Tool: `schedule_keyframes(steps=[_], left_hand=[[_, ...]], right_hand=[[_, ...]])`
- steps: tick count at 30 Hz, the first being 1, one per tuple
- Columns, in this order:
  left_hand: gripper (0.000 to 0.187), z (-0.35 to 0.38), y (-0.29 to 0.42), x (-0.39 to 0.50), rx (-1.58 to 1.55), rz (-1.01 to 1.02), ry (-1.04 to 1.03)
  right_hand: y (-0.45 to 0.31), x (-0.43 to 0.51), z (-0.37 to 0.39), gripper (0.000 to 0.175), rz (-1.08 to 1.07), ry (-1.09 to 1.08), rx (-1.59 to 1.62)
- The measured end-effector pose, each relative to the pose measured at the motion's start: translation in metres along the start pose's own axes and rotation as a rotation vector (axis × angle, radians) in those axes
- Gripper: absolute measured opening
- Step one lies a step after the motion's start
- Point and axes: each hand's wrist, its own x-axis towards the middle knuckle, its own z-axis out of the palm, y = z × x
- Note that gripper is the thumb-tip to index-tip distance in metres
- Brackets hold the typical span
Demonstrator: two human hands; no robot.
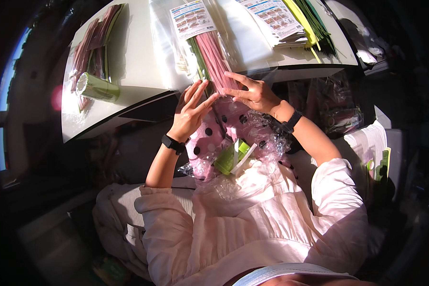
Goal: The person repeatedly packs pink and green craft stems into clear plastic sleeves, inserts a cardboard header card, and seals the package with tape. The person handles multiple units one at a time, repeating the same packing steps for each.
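A clear plastic bag holds a bundle of pink and green fuzzy craft stems (214, 57) and a printed card (192, 20), and reaches over the table's front edge. My left hand (193, 109) touches the bag's near end at the green stems, fingers spread. On the other side, my right hand (254, 93) rests its fingertips on the pink stems near the same end. Whether either hand pinches the plastic is hard to see. On my lap, over pink dotted cloth, lie a green roll of tape (228, 157) and crumpled clear film (271, 139).
The white table (139, 46) carries bagged stems (93, 46) and a green cylindrical roll (98, 87) at left. Printed cards (271, 18) and yellow and green stems (316, 25) lie at right. A container of white sheets (368, 143) stands right of me.
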Motion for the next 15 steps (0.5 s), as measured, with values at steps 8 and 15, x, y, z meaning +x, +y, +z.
schedule_keyframes(steps=[8,15], left_hand=[[0.017,-0.001,0.020,-0.008,-0.623,-0.307,0.109],[0.017,-0.001,0.036,-0.010,-1.083,-0.789,0.160]], right_hand=[[-0.015,-0.021,0.008,0.021,0.442,0.169,0.850],[-0.024,-0.018,0.002,0.024,0.966,0.137,1.218]])
